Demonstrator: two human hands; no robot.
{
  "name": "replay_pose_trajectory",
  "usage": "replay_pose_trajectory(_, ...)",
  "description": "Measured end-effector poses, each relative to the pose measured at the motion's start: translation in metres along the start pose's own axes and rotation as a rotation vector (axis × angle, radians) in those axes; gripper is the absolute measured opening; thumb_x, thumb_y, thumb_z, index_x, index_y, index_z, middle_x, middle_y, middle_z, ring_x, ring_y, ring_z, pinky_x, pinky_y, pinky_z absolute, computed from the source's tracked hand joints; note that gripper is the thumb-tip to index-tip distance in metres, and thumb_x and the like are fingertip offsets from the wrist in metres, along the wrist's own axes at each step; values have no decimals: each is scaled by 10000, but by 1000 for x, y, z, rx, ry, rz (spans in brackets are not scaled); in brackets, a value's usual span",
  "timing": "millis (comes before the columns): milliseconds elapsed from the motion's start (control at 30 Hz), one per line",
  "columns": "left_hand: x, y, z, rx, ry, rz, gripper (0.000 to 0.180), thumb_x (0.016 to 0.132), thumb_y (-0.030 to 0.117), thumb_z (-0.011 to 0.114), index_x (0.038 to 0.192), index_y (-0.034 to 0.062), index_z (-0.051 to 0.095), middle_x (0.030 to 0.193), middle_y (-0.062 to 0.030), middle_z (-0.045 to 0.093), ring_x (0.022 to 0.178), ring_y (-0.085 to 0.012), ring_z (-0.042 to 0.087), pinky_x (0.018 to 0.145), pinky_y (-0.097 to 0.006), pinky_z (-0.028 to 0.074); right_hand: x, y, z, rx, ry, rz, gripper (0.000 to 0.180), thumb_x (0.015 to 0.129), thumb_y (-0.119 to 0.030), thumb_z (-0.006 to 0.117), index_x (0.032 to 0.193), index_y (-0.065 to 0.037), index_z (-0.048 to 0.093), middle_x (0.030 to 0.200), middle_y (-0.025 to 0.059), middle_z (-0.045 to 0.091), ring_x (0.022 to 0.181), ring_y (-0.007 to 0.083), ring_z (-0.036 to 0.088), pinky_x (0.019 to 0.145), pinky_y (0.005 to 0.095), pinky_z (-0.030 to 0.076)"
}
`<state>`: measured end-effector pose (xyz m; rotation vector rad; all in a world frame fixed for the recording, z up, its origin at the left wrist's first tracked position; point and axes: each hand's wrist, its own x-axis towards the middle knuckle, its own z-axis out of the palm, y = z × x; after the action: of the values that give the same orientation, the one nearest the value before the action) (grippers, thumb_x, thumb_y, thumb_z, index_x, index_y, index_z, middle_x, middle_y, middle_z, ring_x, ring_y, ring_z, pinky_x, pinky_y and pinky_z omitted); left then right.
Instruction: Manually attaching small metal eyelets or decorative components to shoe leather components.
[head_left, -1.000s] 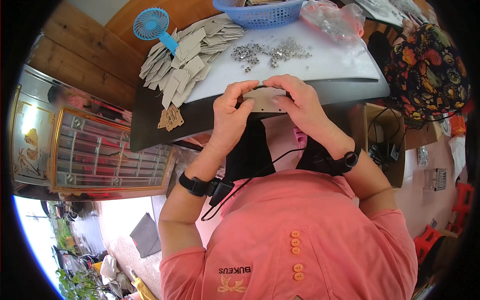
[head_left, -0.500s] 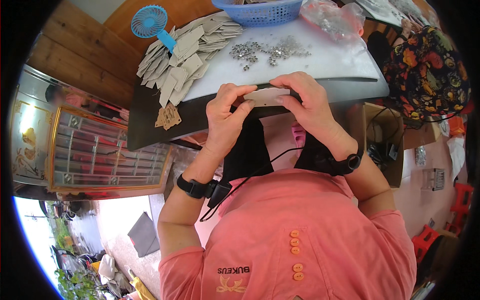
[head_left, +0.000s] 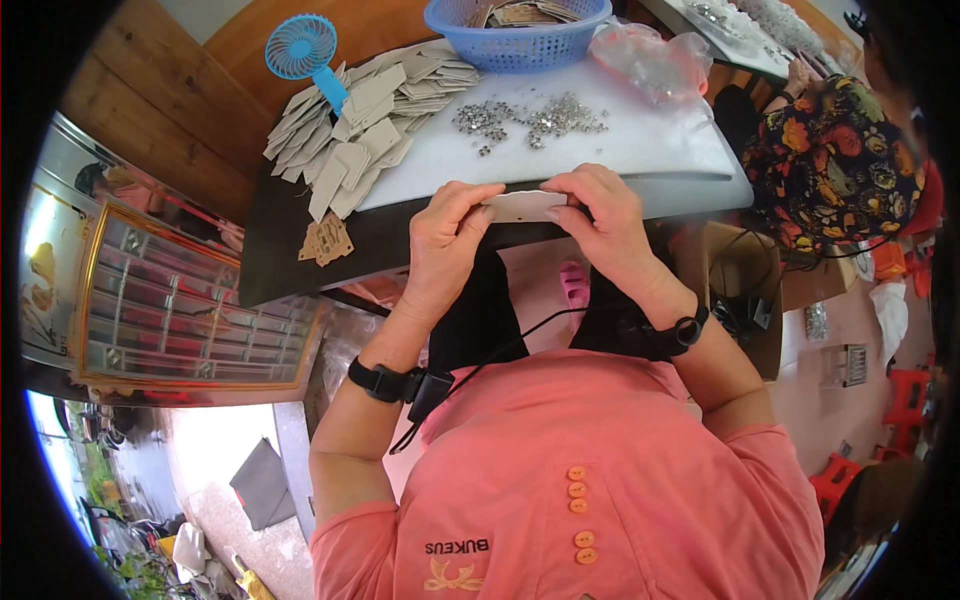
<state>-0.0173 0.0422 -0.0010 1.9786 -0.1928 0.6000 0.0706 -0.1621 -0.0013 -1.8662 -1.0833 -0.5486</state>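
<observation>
Between my two hands is a pale cardboard card [head_left: 524,207] with a small dark hole, held at the table's near edge. My left hand [head_left: 450,228] pinches its left end between thumb and fingers. At the right end, my right hand [head_left: 603,212] grips it the same way. Beyond my hands, two loose heaps of small shiny metal pieces [head_left: 565,118] lie on a white sheet [head_left: 640,130]. To their left spreads a large pile of grey-beige cards [head_left: 365,135]. What my curled fingers cover on the card's far side is hidden.
A blue basket [head_left: 520,45] holding more cards stands at the back, beside a clear and red plastic bag [head_left: 655,65]. A blue fan [head_left: 302,48] rises behind the pile. Brown cut-out cards [head_left: 326,240] lie at the left edge. A person in a flowered top [head_left: 835,150] sits at right.
The view has shifted a little, so more of the basket and its cards shows. Both hands keep their hold on the card, which looks slightly flatter.
</observation>
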Motion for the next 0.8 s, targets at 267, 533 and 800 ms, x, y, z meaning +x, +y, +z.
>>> replay_pose_trajectory(267,0,-3,1,4,15,23,253,928,-8,615,1166,11,699,874,-26,586,817,-108,529,761,-225,425,1,3,12,174,-29,119,266,769,-29,736,1026,-54,672,813,71,604,741,225,599,694,332,494)
replay_pose_trajectory(533,0,1,5,125,19,64,280,922,13,630,1193,32,699,797,-32,510,770,-126,494,728,-241,411,-3,9,15,503,-18,367,260,803,-32,747,1054,-30,677,838,39,630,718,118,570,698,270,490)
replay_pose_trajectory(800,0,3,5,-14,24,-46,201,904,2,656,1094,-7,717,833,-10,569,782,-98,508,733,-233,417,-1,-1,9,427,23,351,216,787,-17,755,991,-23,684,811,31,589,693,125,562,683,263,481)
